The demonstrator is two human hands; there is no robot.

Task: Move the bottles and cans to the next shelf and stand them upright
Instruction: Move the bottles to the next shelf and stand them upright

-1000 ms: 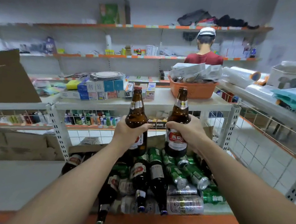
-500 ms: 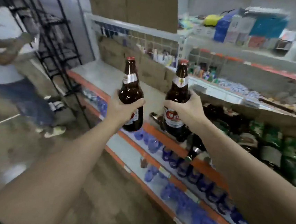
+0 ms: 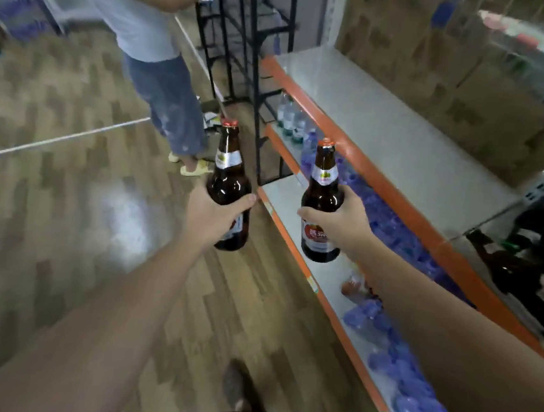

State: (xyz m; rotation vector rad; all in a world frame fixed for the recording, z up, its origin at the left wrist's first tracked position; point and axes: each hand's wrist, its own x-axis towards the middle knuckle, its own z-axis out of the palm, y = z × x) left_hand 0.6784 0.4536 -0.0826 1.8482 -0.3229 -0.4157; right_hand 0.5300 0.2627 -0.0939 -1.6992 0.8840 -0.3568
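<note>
My left hand [image 3: 214, 214] grips an upright brown beer bottle [image 3: 228, 172] with a red cap, held over the wooden floor. My right hand [image 3: 340, 219] grips a second upright brown beer bottle [image 3: 322, 195] with a red and white label, held in front of the shelf's orange edge. The bare grey shelf [image 3: 391, 131] with an orange front rail stretches away to the right of both bottles. At the far right, dark bottles [image 3: 538, 251] lie in the neighbouring bay behind a wire divider.
A person in a white shirt and jeans [image 3: 162, 89] stands ahead on the wooden floor [image 3: 50, 184]. A black metal rack [image 3: 248, 54] stands at the shelf's far end. Cardboard boxes [image 3: 442, 76] back the shelf. Blue-capped water bottles [image 3: 393, 350] fill the lower shelf.
My view has swung left from the bay of lying bottles and cans to the bare shelf and floor. Both hands kept their bottles upright and moved along with it.
</note>
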